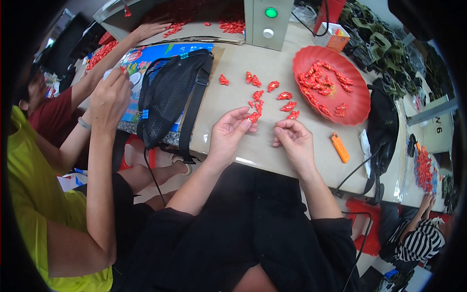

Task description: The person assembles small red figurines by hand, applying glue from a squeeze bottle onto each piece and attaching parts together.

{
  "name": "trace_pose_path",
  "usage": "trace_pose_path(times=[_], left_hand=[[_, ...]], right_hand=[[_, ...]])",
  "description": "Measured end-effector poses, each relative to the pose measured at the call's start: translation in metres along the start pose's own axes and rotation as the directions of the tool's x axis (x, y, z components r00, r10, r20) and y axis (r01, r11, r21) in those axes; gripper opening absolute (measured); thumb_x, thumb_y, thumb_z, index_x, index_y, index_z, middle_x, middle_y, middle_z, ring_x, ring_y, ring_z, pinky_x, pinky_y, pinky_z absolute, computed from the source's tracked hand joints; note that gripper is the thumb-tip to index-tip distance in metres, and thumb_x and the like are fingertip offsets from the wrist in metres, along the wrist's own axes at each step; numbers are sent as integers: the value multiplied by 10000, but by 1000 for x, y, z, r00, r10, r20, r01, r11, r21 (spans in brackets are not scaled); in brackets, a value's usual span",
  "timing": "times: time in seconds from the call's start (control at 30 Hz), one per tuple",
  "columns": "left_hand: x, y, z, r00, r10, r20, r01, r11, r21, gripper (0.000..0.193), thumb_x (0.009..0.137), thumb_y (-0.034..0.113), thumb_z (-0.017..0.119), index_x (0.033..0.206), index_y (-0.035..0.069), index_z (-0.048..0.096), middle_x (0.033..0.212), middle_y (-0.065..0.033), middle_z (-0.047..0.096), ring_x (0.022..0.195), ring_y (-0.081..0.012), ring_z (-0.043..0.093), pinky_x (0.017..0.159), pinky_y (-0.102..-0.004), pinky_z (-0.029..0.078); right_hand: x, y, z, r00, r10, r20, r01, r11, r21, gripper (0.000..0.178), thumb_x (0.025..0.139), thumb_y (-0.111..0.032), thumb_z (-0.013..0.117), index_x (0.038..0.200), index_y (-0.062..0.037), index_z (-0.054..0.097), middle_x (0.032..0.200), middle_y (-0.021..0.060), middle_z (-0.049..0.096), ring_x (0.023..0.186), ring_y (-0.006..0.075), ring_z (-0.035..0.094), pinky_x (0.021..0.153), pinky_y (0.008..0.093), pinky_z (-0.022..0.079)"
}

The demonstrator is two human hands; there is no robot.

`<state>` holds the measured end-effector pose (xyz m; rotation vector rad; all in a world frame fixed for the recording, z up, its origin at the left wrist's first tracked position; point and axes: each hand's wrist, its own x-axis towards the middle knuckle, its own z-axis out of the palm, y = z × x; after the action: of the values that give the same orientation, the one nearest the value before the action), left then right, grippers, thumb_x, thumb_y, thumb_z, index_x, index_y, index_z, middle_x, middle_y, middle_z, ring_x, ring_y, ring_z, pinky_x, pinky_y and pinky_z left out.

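Observation:
In my left hand [226, 134], a small shiny red figure [254, 117] with gold specks is pinched between thumb and fingers. My right hand [296, 145] is held a short way to the right, thumb against curled fingers; anything between the tips is too small to make out. Just beyond the hands, several more red figures [284, 96] lie loose on the pale tabletop [228, 61]. To the right stands a scalloped red plate [357, 73] with a pile of the same figures on it.
An orange lighter [340, 147] and a white packet [365, 146] lie right of my right hand. A black mesh bag [170, 97] with straps sits on the left. A machine housing [262, 29] with a green light stands behind. Co-workers' arms [102, 117] are at the left.

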<state>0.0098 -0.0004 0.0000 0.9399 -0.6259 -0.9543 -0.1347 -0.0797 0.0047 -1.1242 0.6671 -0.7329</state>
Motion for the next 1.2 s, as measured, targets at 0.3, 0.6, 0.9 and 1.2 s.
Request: trace_pose_path(times=[0.3,0.6,0.9,1.2], left_hand=[[2,2,-7,995,-80,-63,67,981,-183,241,852,98,496,1064,-13,468,892,-94,561,792,-154,566,725,-260,470],[3,3,-9,995,-84,-50,70,971,-230,212,873,131,463,1035,-6,476,872,-97,561,779,-159,568,716,-266,472],[5,1,-10,994,-108,-31,93,948,-306,192,866,155,477,997,18,509,832,-84,589,705,-149,578,638,-248,483],[2,-4,-12,999,-26,23,28,992,-123,193,833,90,522,1003,6,483,900,-77,541,775,-145,543,695,-253,455]], right_hand=[[-1,-1,2,1000,11,-6,-11,999,-53,83,804,-38,550,876,-1,529,718,16,541,576,64,510,546,197,449],[-2,-2,2,1000,10,7,-9,997,-71,81,804,-37,549,873,0,529,726,15,545,573,61,513,536,191,446],[-3,-2,-1,1000,15,25,-13,997,-80,87,808,-44,549,878,2,527,721,12,543,584,58,513,541,191,448],[-2,1,1,1000,11,22,-10,998,-67,87,805,-39,551,880,2,529,710,11,543,571,57,510,532,189,444]])
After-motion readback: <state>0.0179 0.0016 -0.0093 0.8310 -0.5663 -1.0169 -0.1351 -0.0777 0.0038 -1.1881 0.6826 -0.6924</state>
